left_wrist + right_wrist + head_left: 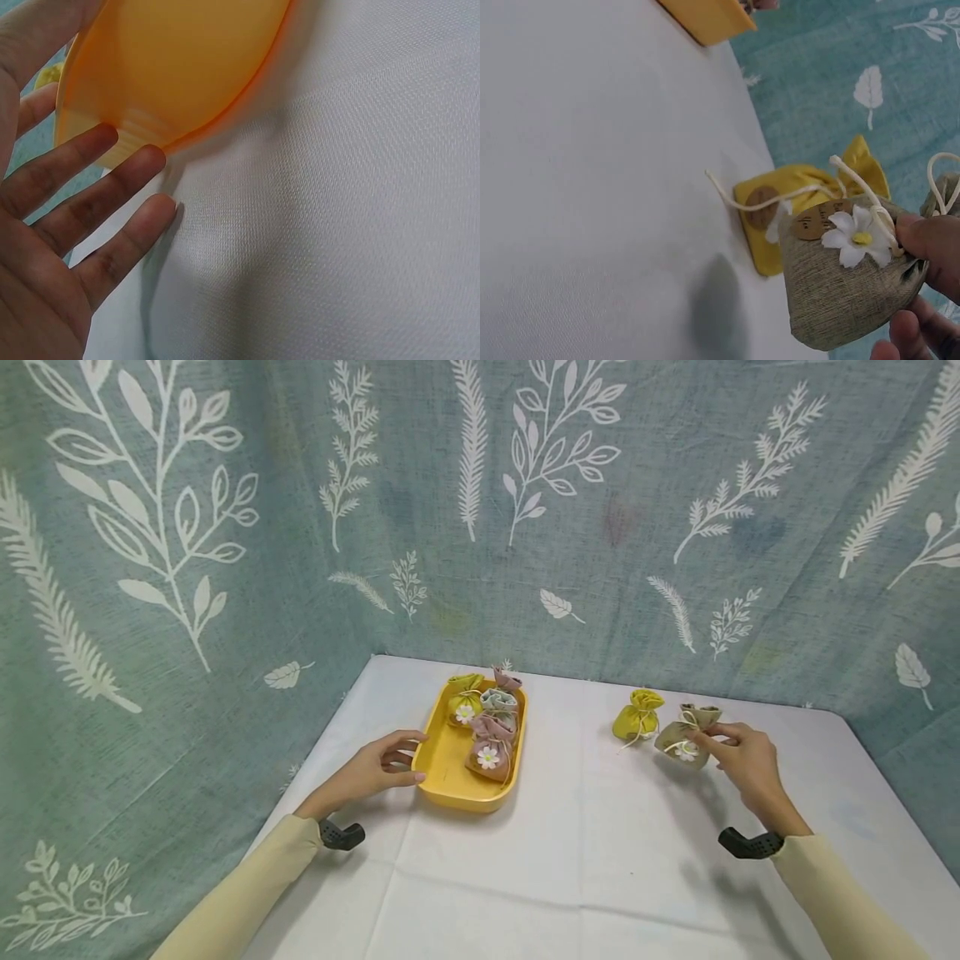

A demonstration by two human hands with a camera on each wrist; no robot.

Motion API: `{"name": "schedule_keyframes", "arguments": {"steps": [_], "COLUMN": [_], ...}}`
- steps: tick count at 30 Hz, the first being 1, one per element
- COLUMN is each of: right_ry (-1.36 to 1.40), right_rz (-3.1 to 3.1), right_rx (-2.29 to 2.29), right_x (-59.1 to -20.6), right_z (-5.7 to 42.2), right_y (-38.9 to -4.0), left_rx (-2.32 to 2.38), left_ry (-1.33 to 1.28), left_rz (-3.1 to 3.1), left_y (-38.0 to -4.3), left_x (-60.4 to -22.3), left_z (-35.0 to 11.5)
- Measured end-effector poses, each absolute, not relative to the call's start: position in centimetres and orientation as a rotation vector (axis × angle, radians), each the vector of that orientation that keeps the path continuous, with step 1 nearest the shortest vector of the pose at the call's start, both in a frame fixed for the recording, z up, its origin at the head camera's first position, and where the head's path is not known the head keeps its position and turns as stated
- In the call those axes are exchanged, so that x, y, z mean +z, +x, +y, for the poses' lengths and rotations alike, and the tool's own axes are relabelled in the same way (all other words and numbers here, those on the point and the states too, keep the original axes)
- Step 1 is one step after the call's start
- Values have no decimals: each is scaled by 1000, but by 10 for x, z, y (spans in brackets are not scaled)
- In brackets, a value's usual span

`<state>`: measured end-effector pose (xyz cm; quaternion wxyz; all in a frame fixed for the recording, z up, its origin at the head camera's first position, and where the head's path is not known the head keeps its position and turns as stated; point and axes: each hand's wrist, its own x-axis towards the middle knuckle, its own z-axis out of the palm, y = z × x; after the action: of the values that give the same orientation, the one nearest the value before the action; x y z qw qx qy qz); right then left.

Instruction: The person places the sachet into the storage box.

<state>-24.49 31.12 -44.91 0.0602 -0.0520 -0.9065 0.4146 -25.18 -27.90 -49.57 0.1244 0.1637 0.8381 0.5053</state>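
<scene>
My right hand point(750, 768) pinches a brownish-green drawstring pouch point(847, 289) near its tied neck and holds it above the white table, where its shadow falls. A white flower and a small brown tag decorate the pouch. Just left of it, a yellow drawstring pouch point(636, 718) stands on the table. Near the far left side, a yellow tray point(450, 789) contains several pouches, among them a yellow one point(465, 702) and a pink one point(491, 752) with white flowers. My left hand point(378, 767) is at the tray's left side, its fingers spread and fairly straight against the outer wall.
A white cloth covers the table point(525, 868). Blue-green curtains point(450, 585) with white leaf prints hang close behind it and along both sides. A black wrist device point(341, 835) is on the left wrist, and another point(750, 843) on the right.
</scene>
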Motion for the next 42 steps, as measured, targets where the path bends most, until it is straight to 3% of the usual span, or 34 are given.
{"name": "schedule_keyframes", "arguments": {"steps": [42], "right_ry": [230], "right_rz": [-2652], "right_rx": [1445], "right_x": [-417], "right_z": [210], "right_y": [-262], "left_rx": [1512], "left_ry": [487], "left_rz": [2415], "left_y": [-254], "left_x": [-499], "left_z": [-280]}}
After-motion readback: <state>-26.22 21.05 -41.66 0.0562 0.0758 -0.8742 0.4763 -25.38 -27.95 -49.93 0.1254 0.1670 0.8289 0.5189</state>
